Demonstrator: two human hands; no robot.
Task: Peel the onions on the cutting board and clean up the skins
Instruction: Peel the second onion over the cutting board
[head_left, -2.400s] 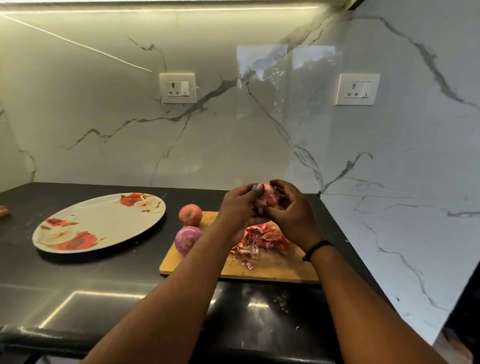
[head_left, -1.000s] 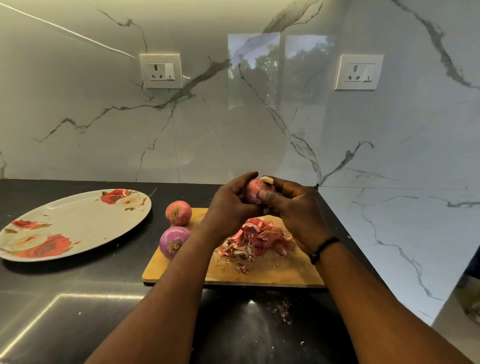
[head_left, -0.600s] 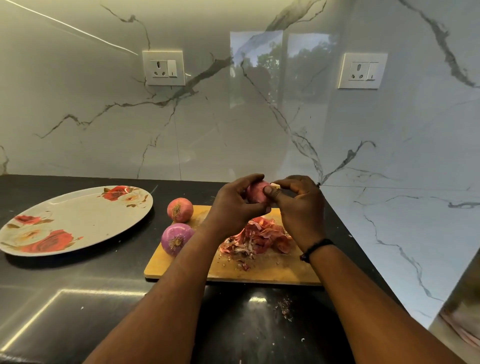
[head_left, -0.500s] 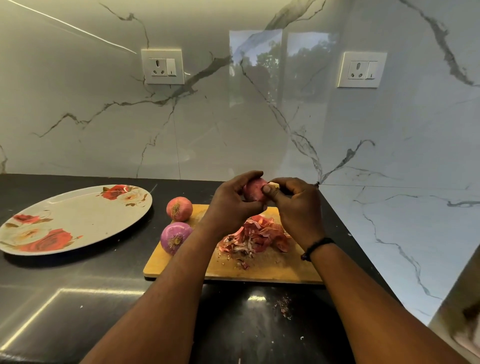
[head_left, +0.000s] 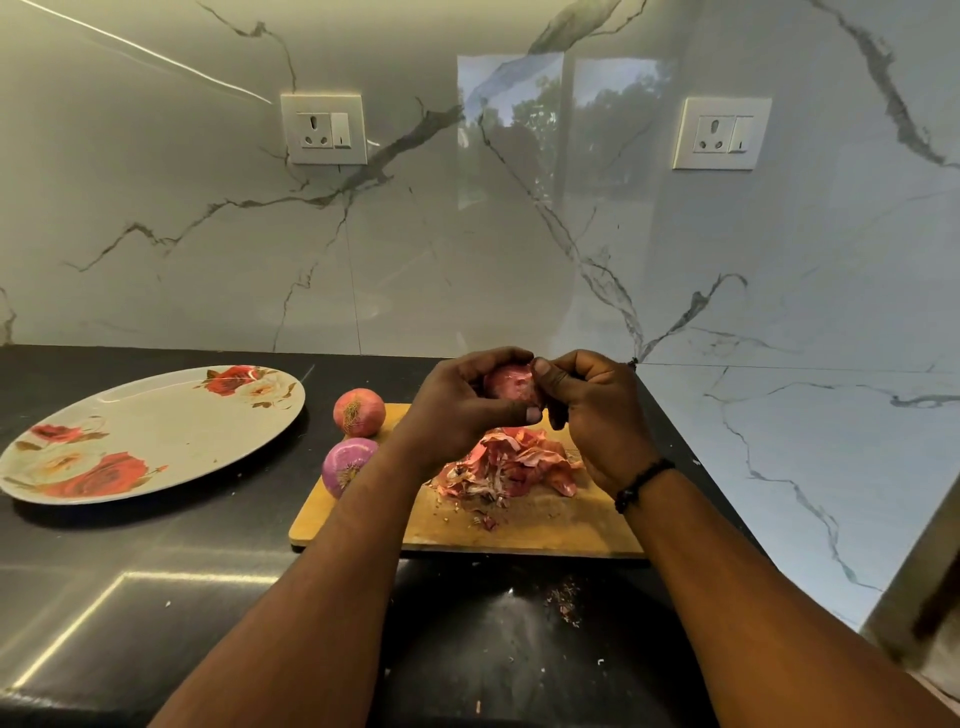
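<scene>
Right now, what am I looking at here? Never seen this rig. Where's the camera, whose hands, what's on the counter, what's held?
There is no machine: a person works with bare hands, and the one wide-angle camera sits on their head, looking forward and down. The left hand cups a small reddish onion above the board, while the right hand, with a black wristband, picks at the onion's top. Below them, a rectangular wooden cutting board lies on the black countertop. On the board are a pile of pink-orange onion skins, a peeled purple onion and a pinkish-orange onion that looks unpeeled. Left of the board sits a large oval plate with red flowers. Small skin scraps lie on the counter in front of the board. Behind is a marble wall with two sockets.
</scene>
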